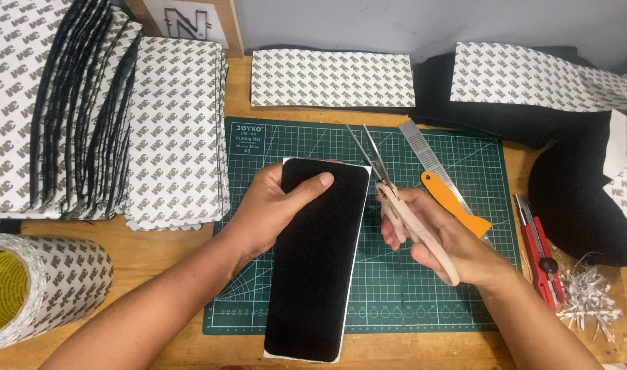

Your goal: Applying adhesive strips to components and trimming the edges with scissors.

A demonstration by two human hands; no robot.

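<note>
The black foam strip (315,260), backed with white liner, lies lengthwise on the green cutting mat (430,301), its near end overhanging the mat's front edge. The left hand (272,205) pinches its far left corner, thumb on top. At three o'clock, the right hand (436,236) grips pink-handled scissors (395,199), fingers curled, blades parted at the far right corner. Corner trimming seems underway; next the blades need to meet that corner. A steel ruler (426,154) and orange-handled knife (457,205) crowd the right; the mat's near right lies open.
</note>
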